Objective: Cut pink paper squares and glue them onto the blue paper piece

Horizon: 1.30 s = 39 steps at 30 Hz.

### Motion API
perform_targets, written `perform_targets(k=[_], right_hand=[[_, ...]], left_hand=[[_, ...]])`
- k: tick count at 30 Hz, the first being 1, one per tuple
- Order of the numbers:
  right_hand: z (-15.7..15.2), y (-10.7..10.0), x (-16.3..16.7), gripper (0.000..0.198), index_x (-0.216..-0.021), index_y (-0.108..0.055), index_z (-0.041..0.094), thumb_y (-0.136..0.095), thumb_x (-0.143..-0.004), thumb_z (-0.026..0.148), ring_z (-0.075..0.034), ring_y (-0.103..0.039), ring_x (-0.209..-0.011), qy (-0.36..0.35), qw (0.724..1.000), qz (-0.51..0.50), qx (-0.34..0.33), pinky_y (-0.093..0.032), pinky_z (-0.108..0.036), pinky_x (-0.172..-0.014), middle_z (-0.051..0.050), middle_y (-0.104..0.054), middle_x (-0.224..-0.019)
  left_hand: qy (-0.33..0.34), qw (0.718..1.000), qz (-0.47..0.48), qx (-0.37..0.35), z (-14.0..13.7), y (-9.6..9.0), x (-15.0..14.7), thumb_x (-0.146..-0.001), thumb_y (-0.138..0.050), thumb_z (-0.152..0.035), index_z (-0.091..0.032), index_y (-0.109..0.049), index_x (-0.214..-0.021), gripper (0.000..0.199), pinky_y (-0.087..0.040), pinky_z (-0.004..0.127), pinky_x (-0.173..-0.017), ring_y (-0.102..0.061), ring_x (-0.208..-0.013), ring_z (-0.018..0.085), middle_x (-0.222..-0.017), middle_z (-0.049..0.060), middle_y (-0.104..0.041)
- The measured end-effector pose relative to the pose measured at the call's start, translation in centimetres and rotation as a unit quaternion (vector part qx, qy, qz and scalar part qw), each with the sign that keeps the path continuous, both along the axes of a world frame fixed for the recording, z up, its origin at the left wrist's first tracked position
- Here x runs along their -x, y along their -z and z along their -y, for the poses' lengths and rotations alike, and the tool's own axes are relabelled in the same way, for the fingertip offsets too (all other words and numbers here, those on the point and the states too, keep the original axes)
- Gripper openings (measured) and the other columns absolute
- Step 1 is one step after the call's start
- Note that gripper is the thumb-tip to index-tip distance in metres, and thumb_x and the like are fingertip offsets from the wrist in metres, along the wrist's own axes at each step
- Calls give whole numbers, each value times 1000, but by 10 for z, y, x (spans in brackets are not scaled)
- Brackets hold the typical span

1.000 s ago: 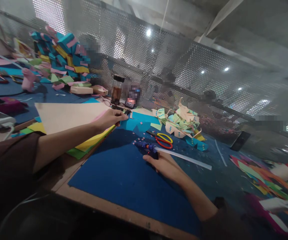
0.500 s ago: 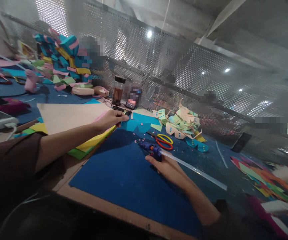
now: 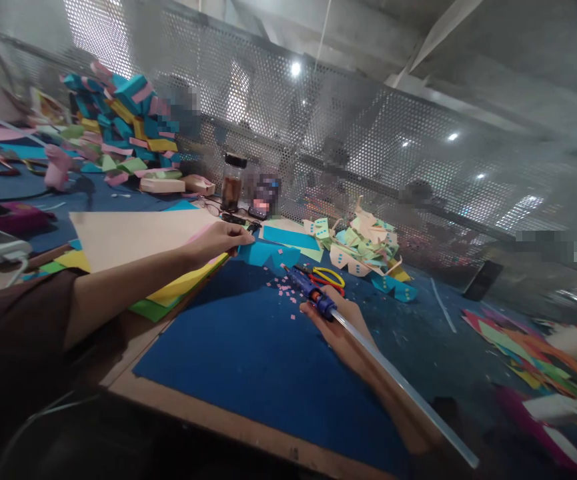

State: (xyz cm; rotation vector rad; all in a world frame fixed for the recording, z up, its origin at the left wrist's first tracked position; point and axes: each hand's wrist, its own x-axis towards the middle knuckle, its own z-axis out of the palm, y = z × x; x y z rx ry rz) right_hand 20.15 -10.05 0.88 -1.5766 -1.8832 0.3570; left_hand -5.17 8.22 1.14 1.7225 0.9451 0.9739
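Note:
My right hand (image 3: 341, 323) is wrapped round a blue glue gun (image 3: 309, 285), with a long clear glue stick (image 3: 408, 387) running out of its back. The nozzle is just beside a blue cut-paper piece (image 3: 265, 255), which bears a small pink square. My left hand (image 3: 218, 241) pinches the left end of that piece. Scattered over the blue table covering are several tiny pink paper squares (image 3: 283, 292). Behind the glue gun lie scissors (image 3: 329, 277) with yellow and red handles, partly hidden by it.
A heap of dotted paper cutouts (image 3: 365, 233) lies beyond my right hand. Large paper sheets (image 3: 138, 233) lie under my left forearm. At the back stand a jar (image 3: 233, 181) and a phone (image 3: 264, 197). Folded paper shapes (image 3: 128, 120) are piled at the left. A perforated metal screen (image 3: 288, 127) borders the table.
The glue gun has swung its nozzle upward and toward the blue paper piece, uncovering more pink squares. Its glue stick now slants more steeply down. My left hand keeps its pinch.

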Motion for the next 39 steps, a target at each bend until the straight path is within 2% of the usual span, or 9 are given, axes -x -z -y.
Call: perform_targets(k=[5,10,15,20,29,39], right_hand=[[-3,2,-4,17,-95,-55,24,-57,-84,37,-19,-61,-59,32,996,84,-28,-37,-24,-55,1,-64,-69],[-4,5,-12,21,-104,-54,26,-58,-84,30,-22,-67,-68,0,990,136,-32,-39,-23,-57,-1,-69,-80],[0,1,-12,23,-108,-52,25,-57,-86,29,-26,-69,-79,-8,979,189,-72,-40,-25,-61,-3,-70,-86],[2,-2,-11,23,-108,-53,23,-56,-85,20,-23,-69,-74,-29,976,200,-76,-40,-24,-61,-2,-70,-87],[3,-2,-11,37,-112,-51,20,-56,-78,9,-24,-68,-86,-85,971,205,-89,-42,-25,-65,-7,-70,-101],[1,3,-14,33,-114,-51,20,-55,-82,12,-23,-68,-89,-89,963,238,-90,-43,-26,-67,-7,-69,-105]], left_hand=[[27,1000,-2,-9,1,0,2,-79,-69,-39,-15,-65,-73,26,-38,23,-52,-49,-55,9,-65,-1,-55],[23,999,-32,-31,3,-3,3,-79,-69,-42,-15,-66,-74,27,-38,24,-52,-49,-53,9,-63,-1,-55],[29,997,-50,-45,3,-5,4,-79,-68,-42,-15,-67,-76,28,-38,24,-53,-50,-53,10,-64,-1,-57],[42,997,-50,-42,2,-7,6,-78,-69,-43,-15,-68,-76,28,-38,24,-52,-49,-53,10,-62,-1,-55],[74,993,-81,-44,4,-19,12,-78,-68,-41,-15,-69,-77,26,-38,23,-53,-49,-54,10,-63,-1,-57],[101,990,-87,-49,-2,-14,14,-78,-69,-42,-16,-69,-75,26,-38,23,-52,-50,-54,11,-62,-1,-56]])
